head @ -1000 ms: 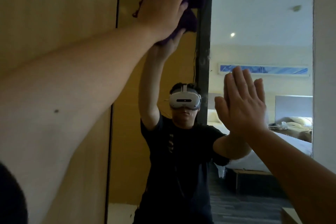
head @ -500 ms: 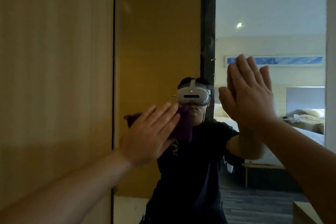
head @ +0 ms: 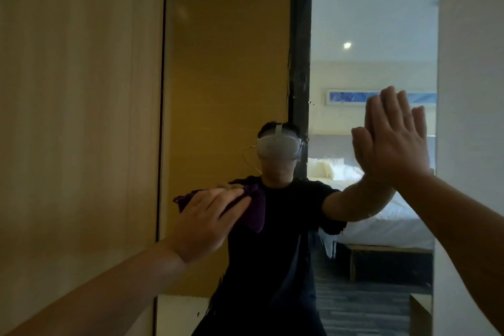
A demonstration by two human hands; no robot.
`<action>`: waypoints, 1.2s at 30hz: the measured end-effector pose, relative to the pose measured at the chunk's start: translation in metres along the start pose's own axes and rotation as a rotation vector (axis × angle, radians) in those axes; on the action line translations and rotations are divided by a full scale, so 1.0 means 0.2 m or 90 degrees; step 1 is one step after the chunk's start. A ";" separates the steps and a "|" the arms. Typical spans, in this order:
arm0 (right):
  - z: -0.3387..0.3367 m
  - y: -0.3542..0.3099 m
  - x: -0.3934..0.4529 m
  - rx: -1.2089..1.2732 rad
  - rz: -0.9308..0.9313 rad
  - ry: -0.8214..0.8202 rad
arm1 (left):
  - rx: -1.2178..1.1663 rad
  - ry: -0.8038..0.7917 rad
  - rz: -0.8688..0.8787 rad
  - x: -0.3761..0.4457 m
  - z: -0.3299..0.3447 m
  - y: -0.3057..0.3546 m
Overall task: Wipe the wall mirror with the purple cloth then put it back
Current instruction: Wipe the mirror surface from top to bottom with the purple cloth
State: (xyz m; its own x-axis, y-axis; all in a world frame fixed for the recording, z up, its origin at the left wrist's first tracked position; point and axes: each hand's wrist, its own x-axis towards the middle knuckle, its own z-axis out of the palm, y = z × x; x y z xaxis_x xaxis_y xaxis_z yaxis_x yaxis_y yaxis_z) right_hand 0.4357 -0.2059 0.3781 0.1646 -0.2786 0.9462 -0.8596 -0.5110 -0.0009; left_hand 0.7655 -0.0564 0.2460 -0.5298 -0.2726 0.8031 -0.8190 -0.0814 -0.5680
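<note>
Purple cloth [head: 252, 210] pinned flat to wall mirror [head: 234, 68] at chest height under left hand [head: 207, 219], fingers spread; right hand [head: 392, 142] open, empty (bracing glass); best wiped with overlapping, evenly pressed strokes.

place: hotel bedroom | cues: made bed [head: 381, 224] reflected in wall mirror [head: 368, 22]
</note>
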 end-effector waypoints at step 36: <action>0.10 0.19 -0.33 0.050 -0.020 0.050 | 0.032 -0.050 0.070 0.37 0.12 0.36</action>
State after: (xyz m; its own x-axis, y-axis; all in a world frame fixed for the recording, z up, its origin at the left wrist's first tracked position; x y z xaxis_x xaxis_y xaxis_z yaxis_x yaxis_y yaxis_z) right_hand 0.4020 -0.2241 0.3095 0.1500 -0.1988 0.9685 -0.8138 -0.5811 0.0068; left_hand 0.6730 -0.1059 0.2597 -0.5951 -0.3570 0.7200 -0.7439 -0.0943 -0.6616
